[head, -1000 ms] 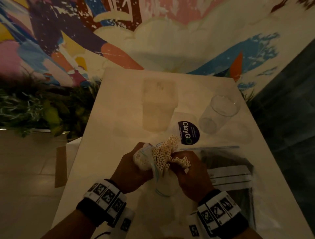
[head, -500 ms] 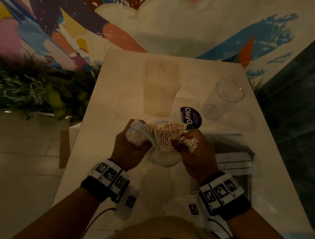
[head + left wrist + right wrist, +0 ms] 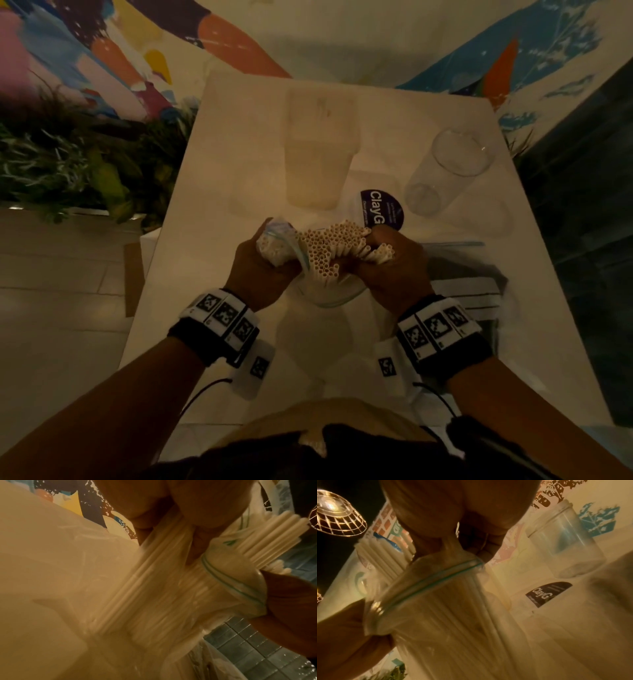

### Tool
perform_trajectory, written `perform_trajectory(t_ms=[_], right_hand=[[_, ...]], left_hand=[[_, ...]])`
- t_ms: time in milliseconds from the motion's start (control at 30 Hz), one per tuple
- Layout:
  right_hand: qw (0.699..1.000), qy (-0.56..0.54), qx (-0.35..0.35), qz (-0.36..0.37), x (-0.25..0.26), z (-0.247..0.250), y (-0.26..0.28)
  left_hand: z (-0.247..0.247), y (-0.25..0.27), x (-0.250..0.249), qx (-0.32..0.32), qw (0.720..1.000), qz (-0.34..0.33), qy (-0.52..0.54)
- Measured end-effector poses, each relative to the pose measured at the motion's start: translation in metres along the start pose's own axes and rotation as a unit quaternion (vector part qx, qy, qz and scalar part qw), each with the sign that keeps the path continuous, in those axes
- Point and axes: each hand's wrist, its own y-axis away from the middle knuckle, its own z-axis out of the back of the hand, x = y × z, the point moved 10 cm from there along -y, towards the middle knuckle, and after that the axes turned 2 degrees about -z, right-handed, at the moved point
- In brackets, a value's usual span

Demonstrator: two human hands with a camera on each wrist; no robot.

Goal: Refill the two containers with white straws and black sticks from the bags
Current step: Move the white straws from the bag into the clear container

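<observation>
A clear zip bag [image 3: 274, 246] of white straws [image 3: 329, 250] stands upright over the table's middle. My left hand [image 3: 260, 267] grips the bag's left side, its fingers [image 3: 197, 545] pressing into the plastic above the zip line [image 3: 231, 582]. My right hand [image 3: 387, 270] grips the straws that fan out of the bag mouth, its fingers [image 3: 481, 545] curled at the zip line [image 3: 436, 577]. Behind stand a frosted square container [image 3: 318, 147] and an empty clear glass [image 3: 448, 171]. A bag of black sticks [image 3: 462, 274] lies flat to the right.
A round dark ClayGo label [image 3: 380, 209] sits just beyond the hands. A clear rounded rim [image 3: 329, 301] shows under the bundle; I cannot tell what it belongs to. Green plants [image 3: 68, 171] flank the table's left edge, and a painted wall stands behind.
The view has tilted down. Both hands keep their grip, and the straws stick farther out of the bag mouth, fanning to the right.
</observation>
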Motion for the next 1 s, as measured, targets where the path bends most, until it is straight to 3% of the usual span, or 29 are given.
perform_trajectory(t_ms=[100, 233, 300, 400, 567, 1000], right_hand=[[0.997, -0.070, 0.023, -0.016, -0.002, -0.005, 0.000], [1.000, 0.023, 0.009, -0.006, 0.004, 0.003, 0.002], [1.000, 0.014, 0.018, -0.013, 0.002, 0.001, 0.007], [1.000, -0.012, 0.018, -0.022, -0.001, 0.003, 0.014], [0.986, -0.156, 0.007, -0.052, 0.006, 0.014, 0.016], [0.969, -0.229, -0.085, 0.035, 0.033, 0.042, 0.018]], left_hand=[[0.003, 0.003, -0.014, -0.015, 0.998, -0.034, 0.054], [0.001, 0.006, -0.024, -0.004, 0.995, -0.083, 0.046], [0.001, 0.006, -0.022, 0.000, 0.995, -0.094, 0.043], [0.000, 0.008, -0.020, 0.006, 0.993, -0.099, 0.056], [0.002, 0.007, -0.017, -0.002, 0.992, -0.096, 0.080], [0.007, 0.010, -0.019, -0.005, 0.991, -0.079, 0.110]])
